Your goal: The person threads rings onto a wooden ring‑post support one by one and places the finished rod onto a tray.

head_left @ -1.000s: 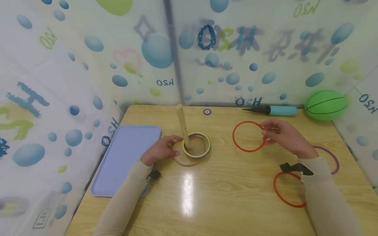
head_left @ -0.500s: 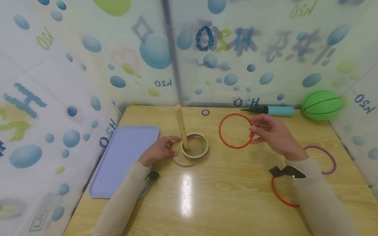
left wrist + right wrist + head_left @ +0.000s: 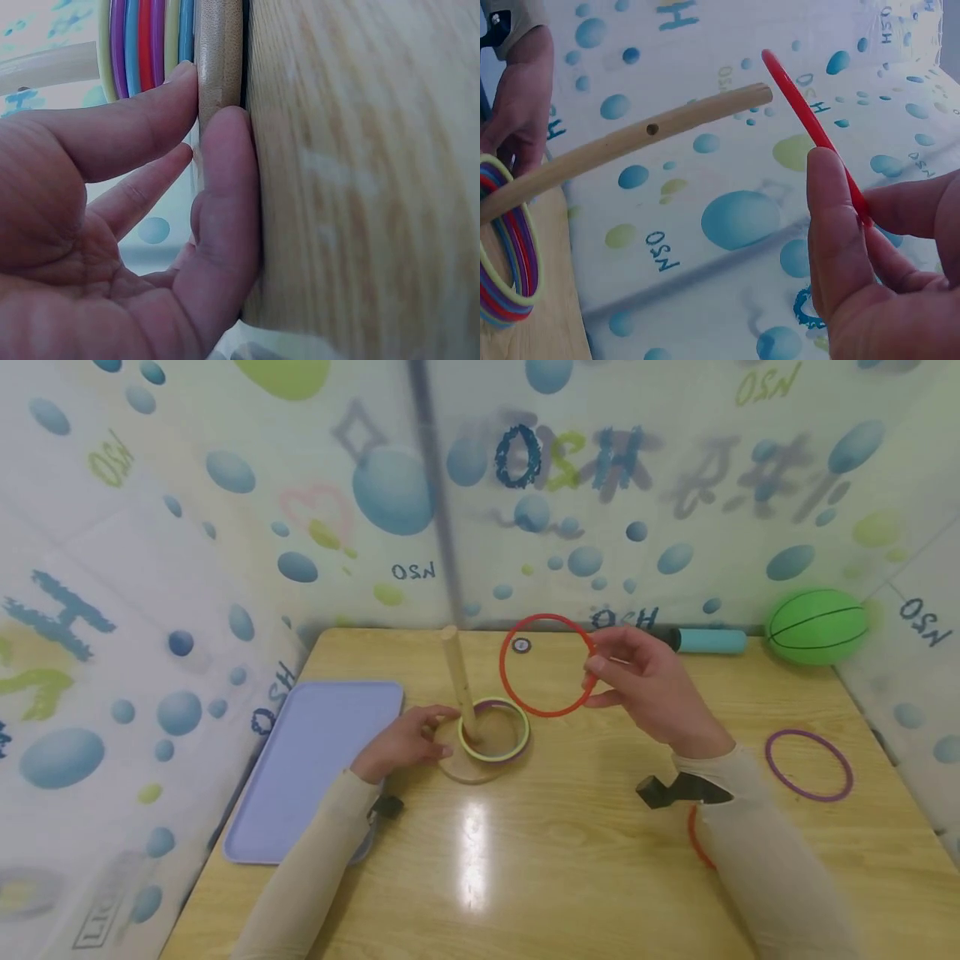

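Note:
In the head view a wooden peg [image 3: 459, 681] stands upright on a round wooden base [image 3: 472, 770]. A stack of coloured rings, with a yellow ring [image 3: 527, 745] on top, lies around the peg. My left hand [image 3: 401, 745] grips the left edge of the base; the left wrist view shows the fingers against the base [image 3: 219, 56] beside the stacked rings [image 3: 146, 45]. My right hand [image 3: 648, 689] pinches a red ring [image 3: 504, 681] between thumb and fingers, held up right of the peg. In the right wrist view this ring [image 3: 802, 112] is tilted near the peg's tip [image 3: 757, 96], apart from it.
A lavender tray [image 3: 315, 760] lies at the left. On the right are a purple ring [image 3: 771, 768] and another red ring [image 3: 697, 843], partly under the right forearm. A blue pump [image 3: 712, 642] and a green ball [image 3: 817, 628] sit along the back, near a small round disc [image 3: 521, 646].
My right hand has carried the red ring left and upward, closer to the peg. The purple ring at the right has come fully into sight. My left hand stays at the base.

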### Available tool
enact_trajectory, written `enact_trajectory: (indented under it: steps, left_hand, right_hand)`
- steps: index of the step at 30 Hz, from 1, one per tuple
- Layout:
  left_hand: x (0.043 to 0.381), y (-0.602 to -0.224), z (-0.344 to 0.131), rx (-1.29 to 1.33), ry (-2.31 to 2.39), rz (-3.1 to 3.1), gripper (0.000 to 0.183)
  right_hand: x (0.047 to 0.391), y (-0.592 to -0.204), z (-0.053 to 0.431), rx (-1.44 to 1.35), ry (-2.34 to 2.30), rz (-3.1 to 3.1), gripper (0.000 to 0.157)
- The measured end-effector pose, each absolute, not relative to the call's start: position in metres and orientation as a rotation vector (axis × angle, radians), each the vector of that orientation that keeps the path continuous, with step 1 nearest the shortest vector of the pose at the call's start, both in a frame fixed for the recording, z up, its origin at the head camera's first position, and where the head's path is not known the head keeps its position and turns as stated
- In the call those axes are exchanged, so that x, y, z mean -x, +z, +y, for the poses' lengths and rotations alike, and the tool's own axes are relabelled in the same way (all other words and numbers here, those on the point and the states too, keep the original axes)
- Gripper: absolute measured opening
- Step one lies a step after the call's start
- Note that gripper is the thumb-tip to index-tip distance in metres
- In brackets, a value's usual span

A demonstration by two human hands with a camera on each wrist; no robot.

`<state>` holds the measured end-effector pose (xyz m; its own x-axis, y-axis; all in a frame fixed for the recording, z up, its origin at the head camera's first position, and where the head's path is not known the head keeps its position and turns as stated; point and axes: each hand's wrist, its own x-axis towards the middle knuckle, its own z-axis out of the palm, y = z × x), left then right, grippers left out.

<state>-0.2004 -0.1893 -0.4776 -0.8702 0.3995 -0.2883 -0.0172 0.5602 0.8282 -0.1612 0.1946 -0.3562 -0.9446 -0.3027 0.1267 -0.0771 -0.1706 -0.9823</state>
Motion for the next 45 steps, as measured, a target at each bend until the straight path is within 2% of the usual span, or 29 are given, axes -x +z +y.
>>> enact_trajectory:
  steps: [9,15,25,32,45]
  left_hand:
    - [0.201,-0.48,-0.192,-0.342,1.248,2.351,0.063]
    - [0.202,-0.482,-0.193,-0.356,1.235,2.353,0.063]
    - [0.203,-0.482,-0.191,-0.351,1.203,2.361,0.063]
    - [0.203,-0.482,-0.192,-0.369,1.243,2.344,0.062]
    - [0.205,-0.481,-0.192,-0.383,1.219,2.36,0.064]
  right_hand:
    - [0.168,-0.341,0.153,0.452,-2.316,1.819,0.025]
    - [0.181,-0.346,0.126,0.392,-2.35,1.737,0.026]
    - [0.198,-0.374,0.099,0.246,-2.299,1.782,0.029]
    - [0.202,-0.403,0.1,0.136,-2.182,1.837,0.038]
    - [0.197,-0.45,0.108,0.033,-2.046,1.877,0.04]
